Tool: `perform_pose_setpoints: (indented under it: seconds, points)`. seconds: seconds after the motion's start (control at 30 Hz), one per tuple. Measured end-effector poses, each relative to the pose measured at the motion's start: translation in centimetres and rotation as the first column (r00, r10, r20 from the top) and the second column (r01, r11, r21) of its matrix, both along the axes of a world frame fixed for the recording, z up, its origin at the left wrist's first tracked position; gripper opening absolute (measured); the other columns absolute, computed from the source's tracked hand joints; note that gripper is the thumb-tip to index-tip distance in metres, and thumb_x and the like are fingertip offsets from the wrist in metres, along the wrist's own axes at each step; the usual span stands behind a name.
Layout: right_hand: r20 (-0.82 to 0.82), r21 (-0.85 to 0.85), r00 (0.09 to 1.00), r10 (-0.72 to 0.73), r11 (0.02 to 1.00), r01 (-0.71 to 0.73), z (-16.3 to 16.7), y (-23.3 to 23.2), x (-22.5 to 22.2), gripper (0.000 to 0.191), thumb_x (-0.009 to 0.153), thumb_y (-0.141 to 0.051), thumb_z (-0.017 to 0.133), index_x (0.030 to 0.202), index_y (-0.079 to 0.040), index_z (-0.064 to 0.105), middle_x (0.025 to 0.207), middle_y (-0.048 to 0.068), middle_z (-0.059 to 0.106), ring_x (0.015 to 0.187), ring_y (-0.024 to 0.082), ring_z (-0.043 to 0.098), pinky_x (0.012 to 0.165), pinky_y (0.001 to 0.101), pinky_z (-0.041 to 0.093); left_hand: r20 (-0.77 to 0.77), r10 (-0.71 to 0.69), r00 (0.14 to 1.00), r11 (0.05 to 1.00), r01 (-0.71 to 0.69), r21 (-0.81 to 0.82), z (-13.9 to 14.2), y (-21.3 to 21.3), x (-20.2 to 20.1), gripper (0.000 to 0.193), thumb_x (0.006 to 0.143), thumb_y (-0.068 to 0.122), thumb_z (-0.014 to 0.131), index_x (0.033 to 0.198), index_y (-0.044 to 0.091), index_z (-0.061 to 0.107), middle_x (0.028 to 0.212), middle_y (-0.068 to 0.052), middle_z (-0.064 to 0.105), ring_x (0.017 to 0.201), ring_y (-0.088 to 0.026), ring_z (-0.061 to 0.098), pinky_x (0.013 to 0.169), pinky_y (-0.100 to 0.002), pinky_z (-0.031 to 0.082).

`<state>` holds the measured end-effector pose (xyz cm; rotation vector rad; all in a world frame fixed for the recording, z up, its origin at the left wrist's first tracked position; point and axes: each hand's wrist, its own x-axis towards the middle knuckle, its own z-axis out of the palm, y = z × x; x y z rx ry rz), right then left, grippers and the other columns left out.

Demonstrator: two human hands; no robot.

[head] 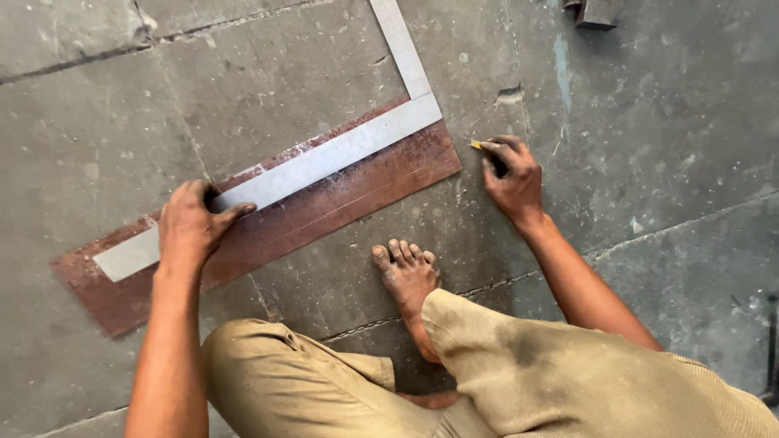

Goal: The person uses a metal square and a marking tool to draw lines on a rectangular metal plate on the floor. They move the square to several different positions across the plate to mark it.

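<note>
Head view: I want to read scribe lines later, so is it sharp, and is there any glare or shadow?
Head view: sharp on the rusty plate and steel square; soft even light, faint sheen on the square, only slight shadow beneath the left hand; right hand crisp.

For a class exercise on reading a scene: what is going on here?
A person squats barefoot on a stone floor. The left hand presses a steel square flat on a rusty metal strip. The right hand rests on the floor just past the strip's end, pinching a small yellow marker.
</note>
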<state>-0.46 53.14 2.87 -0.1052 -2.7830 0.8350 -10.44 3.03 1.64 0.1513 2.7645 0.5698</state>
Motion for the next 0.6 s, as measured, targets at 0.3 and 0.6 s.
perform_pose_setpoints:
  seconds: [0.3,0.6]
  points:
    - [0.178,0.044,0.984,-0.009,0.999,0.001,-0.5,1.8,-2.4,0.024,0.089,-0.013,0.083,0.111,-0.006,0.075,0.107,0.012,0.071,0.093,0.031,0.072,0.080,0.0405,0.057,0.021,-0.163,0.986,0.982,0.160,0.099,-0.3,-1.4,-2.1,0.062,0.068,0.046,0.092,0.108,0.002,0.076,0.104,-0.020,0.071,0.099,-0.039,0.065,0.088,-0.048,0.052]
    - [0.140,-0.012,0.990,0.019,1.000,-0.018,0.9,0.9,-3.4,0.018,0.092,-0.009,0.082,0.107,-0.002,0.074,0.105,0.014,0.070,0.093,0.031,0.072,0.081,0.0392,0.058,-0.019,-0.235,0.972,0.971,0.235,-0.040,-0.9,-1.4,-2.0,0.069,0.067,0.056,0.090,0.111,0.005,0.077,0.106,-0.019,0.070,0.108,-0.039,0.062,0.094,-0.047,0.051]
